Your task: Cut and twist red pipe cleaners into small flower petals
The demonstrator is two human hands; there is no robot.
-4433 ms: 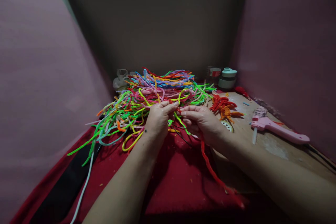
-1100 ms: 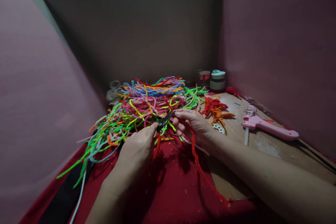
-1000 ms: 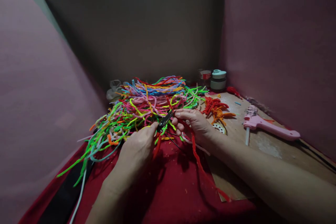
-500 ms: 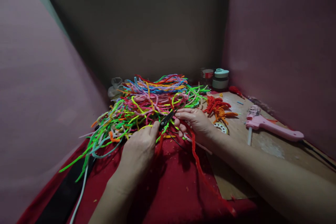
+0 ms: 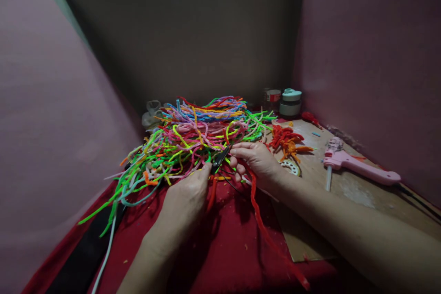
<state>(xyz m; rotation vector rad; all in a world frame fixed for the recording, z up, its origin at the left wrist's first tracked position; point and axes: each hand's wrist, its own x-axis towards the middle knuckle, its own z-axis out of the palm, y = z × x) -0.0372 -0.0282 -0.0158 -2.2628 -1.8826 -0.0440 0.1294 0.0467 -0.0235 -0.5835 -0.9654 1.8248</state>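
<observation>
My left hand [image 5: 191,188] is closed round a small black tool [image 5: 218,161] with a narrow pointed end, like pliers or scissors. Its tip reaches up to the fingertips of my right hand [image 5: 253,158]. Thumb and forefinger there pinch a fuzzy red pipe cleaner [image 5: 261,223], whose long tail hangs below the palm toward the front. A short red piece dangles below the tool, near my left fingers. Just behind both hands spreads a large heap of pipe cleaners [image 5: 193,140] in many colours. Where tool and pipe cleaner meet is too small to make out.
A board [image 5: 310,239] on the right carries a pink glue gun [image 5: 361,168], a bundle of red and orange pieces [image 5: 284,140] and a white round piece with holes [image 5: 290,168]. Behind stands a mint-lidded jar [image 5: 290,103]. Red cloth [image 5: 220,248] covers the table.
My left hand and the black tool have shifted very slightly to the right. The right hand keeps its pinch almost unmoved.
</observation>
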